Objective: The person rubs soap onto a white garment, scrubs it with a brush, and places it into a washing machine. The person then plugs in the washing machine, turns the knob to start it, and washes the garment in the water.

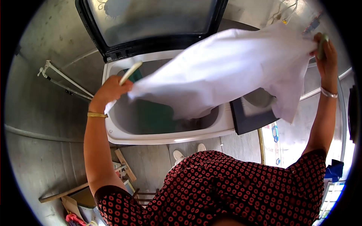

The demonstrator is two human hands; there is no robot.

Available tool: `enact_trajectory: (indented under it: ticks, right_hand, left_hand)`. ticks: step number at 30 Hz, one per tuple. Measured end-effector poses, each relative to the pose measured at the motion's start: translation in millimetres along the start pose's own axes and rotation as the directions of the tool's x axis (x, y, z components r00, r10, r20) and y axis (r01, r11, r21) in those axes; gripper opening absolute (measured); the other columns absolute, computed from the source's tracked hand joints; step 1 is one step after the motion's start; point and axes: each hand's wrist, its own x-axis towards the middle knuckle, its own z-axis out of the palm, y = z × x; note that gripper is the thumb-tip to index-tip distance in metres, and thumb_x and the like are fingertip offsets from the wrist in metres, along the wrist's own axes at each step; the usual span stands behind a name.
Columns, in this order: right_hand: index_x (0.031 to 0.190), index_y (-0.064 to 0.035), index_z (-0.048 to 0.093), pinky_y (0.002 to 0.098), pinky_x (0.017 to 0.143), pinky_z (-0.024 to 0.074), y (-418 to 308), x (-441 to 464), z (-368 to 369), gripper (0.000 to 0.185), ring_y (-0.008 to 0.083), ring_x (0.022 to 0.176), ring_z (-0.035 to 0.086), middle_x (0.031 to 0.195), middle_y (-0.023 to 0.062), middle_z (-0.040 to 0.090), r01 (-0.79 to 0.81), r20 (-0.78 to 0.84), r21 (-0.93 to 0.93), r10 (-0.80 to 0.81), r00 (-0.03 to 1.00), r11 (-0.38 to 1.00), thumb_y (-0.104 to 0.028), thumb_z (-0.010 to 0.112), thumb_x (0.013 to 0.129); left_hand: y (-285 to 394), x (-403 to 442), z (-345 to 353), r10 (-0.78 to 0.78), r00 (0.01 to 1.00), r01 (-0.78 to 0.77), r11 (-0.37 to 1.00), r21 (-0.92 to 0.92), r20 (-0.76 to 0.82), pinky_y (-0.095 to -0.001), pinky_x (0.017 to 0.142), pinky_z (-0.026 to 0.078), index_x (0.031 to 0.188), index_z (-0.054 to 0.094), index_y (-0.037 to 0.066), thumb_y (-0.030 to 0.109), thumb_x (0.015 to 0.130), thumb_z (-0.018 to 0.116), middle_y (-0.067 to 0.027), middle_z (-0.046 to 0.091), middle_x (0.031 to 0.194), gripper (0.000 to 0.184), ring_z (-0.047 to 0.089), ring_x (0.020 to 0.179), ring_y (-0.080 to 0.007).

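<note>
Above the washing machine (173, 138), a white cloth (226, 64) is spread between two raised hands. The left hand (113, 90), at the machine's left end, grips one end of the cloth together with a pale stick-like object (131, 72). The right hand (326, 52), beyond the machine's right end, pinches the opposite corner and also holds a greenish object (322, 46). The machine's lid (151, 22) stands raised behind its tub; green material (152, 116) lies inside the tub, below the cloth.
</note>
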Motion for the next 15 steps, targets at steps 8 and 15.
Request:
enact_trajectory:
  ticks: [8,15]
  right_hand:
    - [0.076,0.0002,0.056,0.0171,0.044,0.045,-6.6,-112.4,13.9,0.044,0.0088,0.048,0.053,0.07,0.0059,0.049,-0.143,0.352,-0.157,0.19,0.917,0.977,-0.043,0.06,0.081]
    - [0.075,0.0019,0.056,0.0197,0.048,0.0494,7.5,-186.2,14.9,0.04,0.0122,0.053,0.059,0.067,0.0047,0.052,-0.483,0.14,-0.062,0.487,0.862,0.873,-0.037,0.064,0.08]
  left_hand:
    - [2.8,29.0,47.0,0.262,0.961,-0.262,0.965,0.007,-0.089,-0.029,0.055,0.042,0.09,0.065,0.0,0.018,0.075,0.064,-0.0089,0.059,0.063,0.023,0.054,0.056,-0.0151]
    - [62.1,92.8,136.6,0.481,0.871,-0.49,0.826,0.279,0.104,-0.0431,0.068,0.046,0.082,0.063,0.002,0.025,0.075,0.059,-0.0214,0.061,0.079,0.025,0.058,0.075,-0.0379]
